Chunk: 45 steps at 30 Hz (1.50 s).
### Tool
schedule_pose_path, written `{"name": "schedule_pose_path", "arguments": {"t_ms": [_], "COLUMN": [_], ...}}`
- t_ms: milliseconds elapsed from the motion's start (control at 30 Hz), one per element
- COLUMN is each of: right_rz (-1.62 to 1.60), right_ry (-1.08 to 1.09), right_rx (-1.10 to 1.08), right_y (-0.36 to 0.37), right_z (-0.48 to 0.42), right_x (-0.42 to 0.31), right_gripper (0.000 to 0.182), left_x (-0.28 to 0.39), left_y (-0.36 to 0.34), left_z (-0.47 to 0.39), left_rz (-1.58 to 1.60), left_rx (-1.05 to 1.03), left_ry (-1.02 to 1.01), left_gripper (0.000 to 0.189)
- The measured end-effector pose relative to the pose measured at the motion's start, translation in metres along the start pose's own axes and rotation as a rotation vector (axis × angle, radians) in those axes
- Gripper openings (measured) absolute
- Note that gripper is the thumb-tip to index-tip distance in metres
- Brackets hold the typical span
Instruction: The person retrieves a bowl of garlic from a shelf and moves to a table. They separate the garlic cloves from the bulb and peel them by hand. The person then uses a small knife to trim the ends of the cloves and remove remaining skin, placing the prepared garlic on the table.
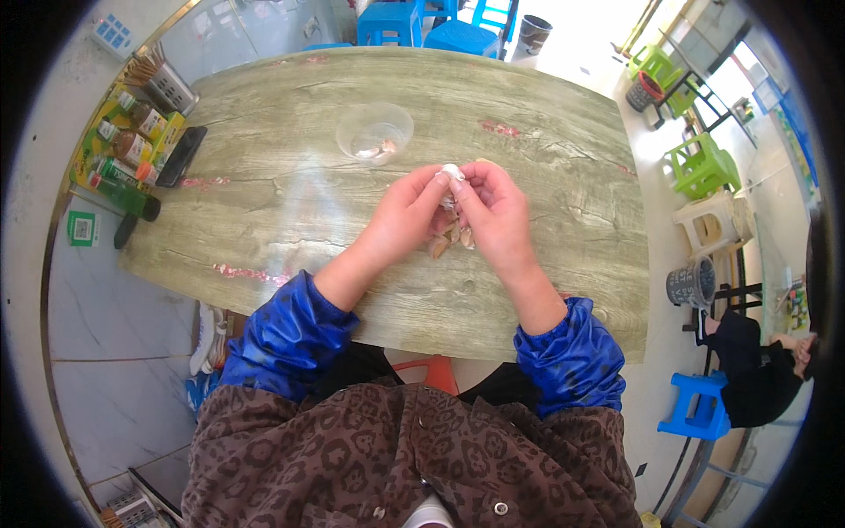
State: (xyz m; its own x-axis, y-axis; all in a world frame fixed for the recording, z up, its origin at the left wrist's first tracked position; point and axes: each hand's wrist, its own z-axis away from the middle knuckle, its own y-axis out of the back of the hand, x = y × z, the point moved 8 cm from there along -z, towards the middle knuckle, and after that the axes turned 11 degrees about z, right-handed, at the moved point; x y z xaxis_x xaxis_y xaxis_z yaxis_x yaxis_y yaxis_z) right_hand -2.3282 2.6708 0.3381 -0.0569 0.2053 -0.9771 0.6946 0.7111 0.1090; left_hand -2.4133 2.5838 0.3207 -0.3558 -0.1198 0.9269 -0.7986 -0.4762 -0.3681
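Note:
Between their fingertips, my left hand (409,204) and my right hand (495,211) pinch a whitish garlic piece (452,172). Under them, garlic cloves (438,247) and papery skins lie in a small heap on the wood-patterned table (317,231), partly covered by the hands. Beyond my left hand stands a clear plastic bowl (375,132) with several cloves at its bottom.
Along the left wall are a phone (183,157), sauce bottles (132,143), a green bottle (125,196) and a metal chopstick holder (170,89). Blue stools (389,23) stand past the far edge. On the right are green stools (705,165), bins and a seated person (752,369).

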Motion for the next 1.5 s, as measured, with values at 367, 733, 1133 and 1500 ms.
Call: {"name": "schedule_pose_path", "arguments": {"t_ms": [367,733,1133,1500], "right_rz": [-0.083,-0.244,0.437,0.001], "right_ry": [-0.035,-0.064,0.333,-0.005], "right_rx": [-0.095,-0.157,0.081,-0.094], "right_y": [-0.001,-0.001,0.013,-0.004], "right_z": [0.000,-0.005,-0.005,-0.002], "right_x": [-0.008,0.006,-0.016,0.002], "right_gripper": [0.012,0.012,0.015,0.013], "left_x": [0.008,0.009,0.028,0.029], "left_y": [-0.008,0.001,0.019,0.004], "left_z": [0.002,0.001,-0.003,0.008], "left_rz": [0.010,0.244,-0.037,-0.478], "left_rx": [-0.090,-0.107,-0.042,0.094], "left_ry": [0.021,0.176,0.043,-0.413], "left_gripper": [0.030,0.029,0.030,0.026]}}
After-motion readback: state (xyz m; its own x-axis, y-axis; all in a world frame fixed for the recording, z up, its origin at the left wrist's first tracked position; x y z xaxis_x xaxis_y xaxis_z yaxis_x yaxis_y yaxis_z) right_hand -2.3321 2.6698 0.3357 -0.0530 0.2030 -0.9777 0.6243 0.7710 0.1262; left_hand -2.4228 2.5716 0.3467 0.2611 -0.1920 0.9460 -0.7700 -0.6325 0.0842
